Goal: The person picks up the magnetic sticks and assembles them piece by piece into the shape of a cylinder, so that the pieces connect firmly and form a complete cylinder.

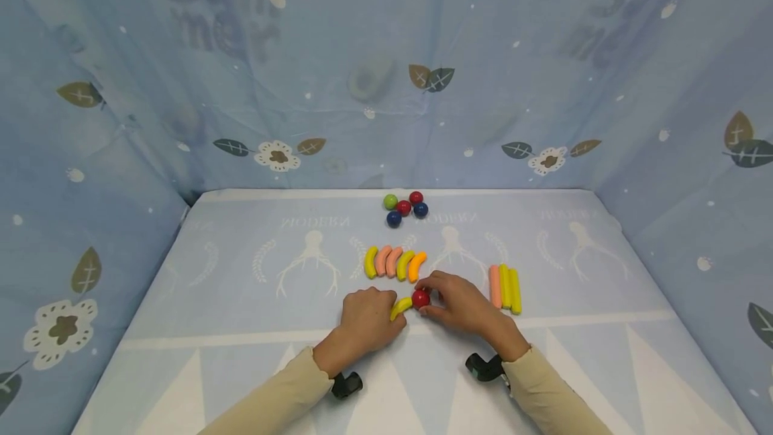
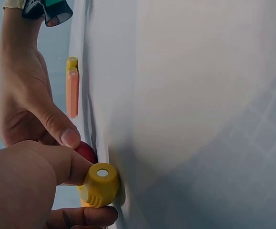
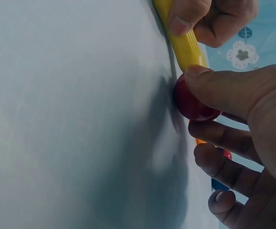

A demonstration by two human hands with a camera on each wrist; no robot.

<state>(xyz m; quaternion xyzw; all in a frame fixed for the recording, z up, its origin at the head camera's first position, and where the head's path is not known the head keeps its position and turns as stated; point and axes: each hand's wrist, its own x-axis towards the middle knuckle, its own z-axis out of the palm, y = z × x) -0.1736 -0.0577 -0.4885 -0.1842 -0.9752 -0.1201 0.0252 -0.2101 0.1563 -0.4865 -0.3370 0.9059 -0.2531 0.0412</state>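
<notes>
My left hand (image 1: 367,317) pinches a curved yellow rod (image 1: 400,308), whose ribbed end with a small silvery disc (image 2: 102,172) faces the left wrist camera. Between the thumb and a finger of my right hand (image 1: 464,304) is a glossy red ball (image 1: 421,299). In the right wrist view the far tip of the yellow rod (image 3: 188,50) meets the red ball (image 3: 195,100), low over the table. My right hand's other fingers (image 3: 226,167) are bent loosely behind the ball.
Beyond my hands lies a row of curved rods (image 1: 392,264) in yellow, pink and orange. Straight pink and yellow rods (image 1: 505,288) lie to the right. Several green, red and blue balls (image 1: 404,207) cluster near the far edge of the cloth-covered table (image 1: 253,314), before a blue curtain.
</notes>
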